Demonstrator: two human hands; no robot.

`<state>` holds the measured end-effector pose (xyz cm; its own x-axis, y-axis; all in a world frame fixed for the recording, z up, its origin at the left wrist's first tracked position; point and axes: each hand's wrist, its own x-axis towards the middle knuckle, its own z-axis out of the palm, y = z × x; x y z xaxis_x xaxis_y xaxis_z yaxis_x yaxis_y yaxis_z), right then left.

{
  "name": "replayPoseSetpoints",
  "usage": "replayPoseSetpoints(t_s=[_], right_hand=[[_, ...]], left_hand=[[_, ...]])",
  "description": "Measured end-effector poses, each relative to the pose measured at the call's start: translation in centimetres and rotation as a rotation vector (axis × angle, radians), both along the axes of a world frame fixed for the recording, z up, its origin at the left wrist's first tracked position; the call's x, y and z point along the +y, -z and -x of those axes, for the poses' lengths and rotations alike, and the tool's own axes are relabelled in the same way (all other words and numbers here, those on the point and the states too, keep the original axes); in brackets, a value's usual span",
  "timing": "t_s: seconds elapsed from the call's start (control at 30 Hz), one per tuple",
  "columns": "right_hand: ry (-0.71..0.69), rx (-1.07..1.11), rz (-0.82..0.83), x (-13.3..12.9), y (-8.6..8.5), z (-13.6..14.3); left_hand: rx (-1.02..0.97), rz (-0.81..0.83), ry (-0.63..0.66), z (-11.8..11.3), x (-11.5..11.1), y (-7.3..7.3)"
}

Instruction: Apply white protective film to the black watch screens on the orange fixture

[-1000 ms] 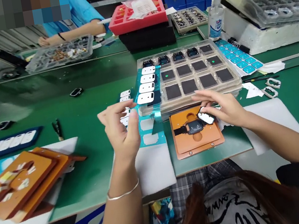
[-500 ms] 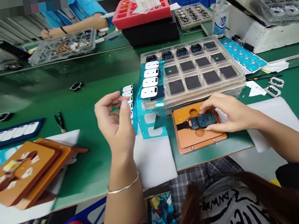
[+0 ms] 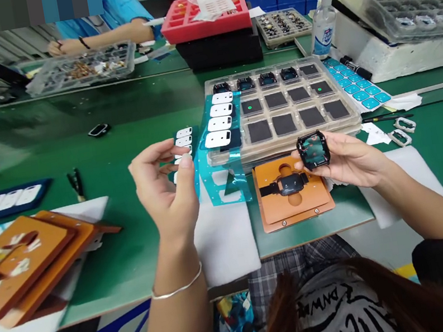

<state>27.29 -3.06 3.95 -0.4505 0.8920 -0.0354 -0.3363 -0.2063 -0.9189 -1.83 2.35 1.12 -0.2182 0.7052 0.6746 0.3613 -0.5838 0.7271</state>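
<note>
My right hand [image 3: 351, 158] holds a black square watch case [image 3: 313, 150] by its edges, tilted up so that its teal inside shows. Just below lies an orange fixture block [image 3: 274, 214] with two round cut-outs. A dark watch-shaped part [image 3: 291, 184] with a black strip sits in its middle. My left hand [image 3: 166, 192] is raised, thumb and fingers curled together at the left edge of a blue sticker sheet [image 3: 210, 173] with white rounded stickers. The fingertips' contact is partly hidden. The sheet's right side leans on a clear compartment tray [image 3: 285, 141].
Several watch cases stand in the tray's back row. Stacked orange blocks [image 3: 18, 245] and a blue strip of white stickers [image 3: 2, 205] lie at left. A red tray [image 3: 207, 27], a pump bottle [image 3: 322, 30] and a white foam box [image 3: 402, 53] stand behind. A co-worker's arm [image 3: 115, 35] shows across the bench.
My right hand has lifted the watch case off the part in the orange block and turned it up. My left hand has shifted slightly left, and the sheet's left edge with it.
</note>
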Motion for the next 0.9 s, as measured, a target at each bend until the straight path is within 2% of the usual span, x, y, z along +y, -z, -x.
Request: replayPoseSetpoints(t_s=[0.23, 0.3, 0.37, 0.47, 0.53, 0.63, 0.8, 0.9], right_hand=[[-0.032, -0.009, -0.007, -0.1, 0.2, -0.2], [-0.047, -0.080, -0.133, -0.2, 0.1, -0.5], [-0.026, -0.239, -0.364, -0.2, -0.1, -0.8], [0.092, -0.607, -0.730, -0.1, 0.2, -0.8], [0.158, -0.845, -0.895, 0.1, 0.7, -0.4], [0.146, -1.037, -0.996, 0.2, 1.3, 0.3], [0.083, -1.068, -0.995, 0.4, 0.6, -0.9], [-0.024, -1.107, -1.190, 0.9, 0.1, -2.4]], left_hand=[[0.091, -0.047, 0.022, 0.7, 0.2, 0.6], [0.093, -0.058, 0.028, 0.8, 0.3, 0.7], [0.090, -0.067, 0.034, 0.8, 0.2, 0.6], [0.101, -0.070, 0.034, 0.6, 0.1, 0.5], [0.121, -0.064, 0.031, 0.5, -0.1, 0.4], [0.143, -0.060, 0.014, 0.4, -0.1, 0.3], [0.097, -0.102, 0.059, 0.3, 0.1, 0.3], [0.083, -0.141, 0.125, 0.3, 0.2, 0.3]])
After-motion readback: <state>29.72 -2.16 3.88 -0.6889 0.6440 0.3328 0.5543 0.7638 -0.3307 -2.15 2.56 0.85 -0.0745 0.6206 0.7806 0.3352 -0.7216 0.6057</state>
